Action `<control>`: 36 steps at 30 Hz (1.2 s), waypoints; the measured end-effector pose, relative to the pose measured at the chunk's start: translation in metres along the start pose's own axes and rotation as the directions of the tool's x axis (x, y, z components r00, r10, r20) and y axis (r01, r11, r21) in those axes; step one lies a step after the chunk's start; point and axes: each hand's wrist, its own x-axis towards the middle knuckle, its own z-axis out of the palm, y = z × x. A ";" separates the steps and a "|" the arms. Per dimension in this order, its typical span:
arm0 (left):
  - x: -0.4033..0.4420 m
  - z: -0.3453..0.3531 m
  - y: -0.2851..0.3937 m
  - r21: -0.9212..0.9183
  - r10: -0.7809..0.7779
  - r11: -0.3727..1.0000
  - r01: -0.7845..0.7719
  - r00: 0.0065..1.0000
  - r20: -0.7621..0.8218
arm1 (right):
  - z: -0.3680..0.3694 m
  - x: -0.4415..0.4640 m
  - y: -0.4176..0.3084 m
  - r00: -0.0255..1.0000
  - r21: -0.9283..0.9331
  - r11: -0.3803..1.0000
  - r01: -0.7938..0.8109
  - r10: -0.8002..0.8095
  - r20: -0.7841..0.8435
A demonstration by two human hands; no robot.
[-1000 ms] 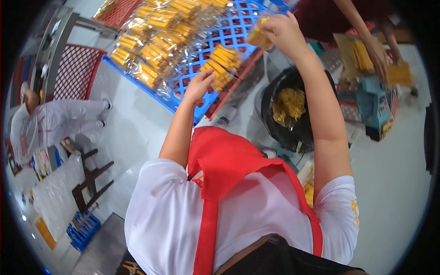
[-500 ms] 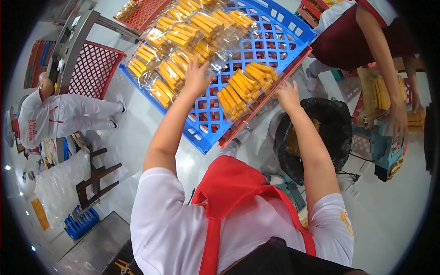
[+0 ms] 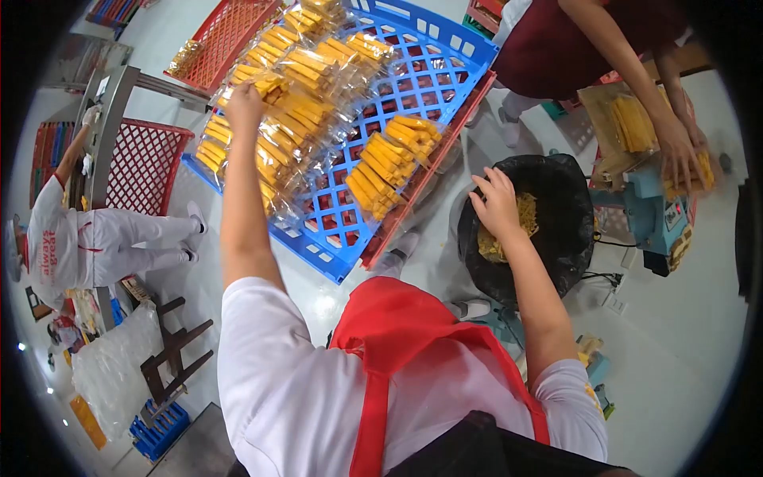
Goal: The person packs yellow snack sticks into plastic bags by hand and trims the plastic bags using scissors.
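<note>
My left hand (image 3: 245, 107) is at the far left part of a blue lattice crate (image 3: 413, 60). Its fingers are closed on a clear plastic pack of yellow sticks (image 3: 266, 83) in the pile there. Many similar packs (image 3: 298, 119) lie overlapped across the crate's left half. Two bundles of yellow sticks (image 3: 389, 165) sit apart near the right edge. My right hand (image 3: 497, 203) hangs with fingers spread and nothing in it, over a bin lined with a black bag (image 3: 560, 230). Yellowish scraps (image 3: 524, 215) show inside the bin.
A red crate (image 3: 377, 250) is under the blue one. More red crates (image 3: 147, 163) stand at left, beside a metal frame (image 3: 115, 119). At right a co-worker's hands (image 3: 679, 159) work at a blue-grey machine (image 3: 656, 219). Another person in white (image 3: 119, 238) stands at far left.
My left hand has moved left and farther away over the packs. My right hand has left the crate's right edge and come down over the bin. The view has shifted somewhat.
</note>
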 end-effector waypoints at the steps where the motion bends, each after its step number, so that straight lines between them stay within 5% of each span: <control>1: -0.001 -0.023 0.011 -0.005 0.007 1.000 -0.007 1.000 -0.004 | -0.007 -0.001 -0.002 1.000 -0.003 1.000 -0.001 0.001 -0.009; 4: -0.018 -0.096 0.059 -0.485 0.019 0.860 0.159 0.940 0.342 | -0.032 0.002 -0.016 0.993 0.236 0.965 -0.112 0.116 -0.001; 6: -0.041 -0.139 0.103 -0.647 0.176 0.715 0.264 0.827 0.533 | -0.042 0.016 -0.036 0.941 0.845 0.446 -0.297 0.288 0.178; 7: -0.052 -0.154 0.121 -0.653 0.193 0.713 0.256 0.824 0.533 | -0.051 0.020 -0.048 0.940 0.845 0.448 -0.291 0.299 0.166; 9: -0.069 -0.173 0.153 -0.741 0.430 0.565 0.361 0.638 0.639 | -0.070 0.027 -0.065 0.909 0.937 -0.041 -0.347 0.234 0.346; 10: -0.073 -0.175 0.169 -0.748 0.452 0.562 0.352 0.627 0.634 | -0.071 0.026 -0.063 0.926 0.924 -0.198 -0.328 0.124 0.356; 12: -0.082 -0.173 0.200 -0.795 0.734 0.403 0.454 0.358 0.577 | -0.084 0.018 -0.067 0.919 0.745 -0.546 -0.384 -0.149 0.365; 16: -0.103 -0.150 0.268 -0.652 0.776 0.354 0.671 0.178 0.605 | -0.111 -0.022 -0.085 0.950 0.821 -0.488 -0.297 -0.235 0.204; 17: -0.108 -0.147 0.281 -0.653 0.789 0.358 0.667 0.158 0.594 | -0.116 -0.032 -0.088 0.957 0.763 -0.578 -0.288 -0.213 0.199; 19: -0.119 -0.143 0.307 -0.573 0.948 0.066 0.817 0.127 0.291 | -0.132 -0.049 -0.099 0.985 0.698 -0.695 -0.170 -0.100 0.141; 20: -0.131 -0.140 0.317 -0.571 0.957 0.077 0.818 0.101 0.273 | -0.140 -0.053 -0.102 0.990 0.711 -0.689 -0.140 -0.077 0.120; 22: -0.164 -0.119 0.320 -0.684 0.917 -0.145 0.715 0.357 0.179 | -0.154 -0.061 -0.102 0.990 0.721 -0.691 0.058 0.130 0.045; 23: -0.173 -0.083 0.318 -0.679 0.848 0.102 0.727 0.293 0.441 | -0.163 -0.064 -0.100 0.988 0.727 -0.681 0.090 0.152 0.019; 24: -0.201 -0.118 0.331 -0.917 0.913 0.122 0.380 0.320 0.254 | -0.172 -0.068 -0.098 0.983 0.757 -0.646 0.099 0.183 0.028; 26: -0.231 -0.116 0.344 -0.899 0.919 0.056 0.433 0.330 0.216 | -0.184 -0.075 -0.097 0.973 0.789 -0.602 0.122 0.229 0.023; 30: -0.235 -0.099 0.355 -0.746 0.877 0.113 0.656 0.287 0.386 | -0.185 -0.082 -0.097 0.980 0.866 -0.477 0.149 0.185 -0.066; 32: -0.234 -0.097 0.359 -0.697 0.891 0.120 0.707 0.233 0.389 | -0.185 -0.085 -0.095 0.950 0.988 -0.116 0.106 0.305 -0.066; 36: -0.231 -0.072 0.348 -0.515 0.910 0.099 0.851 0.132 0.393 | -0.205 -0.090 -0.108 0.925 0.991 0.100 0.086 0.362 -0.117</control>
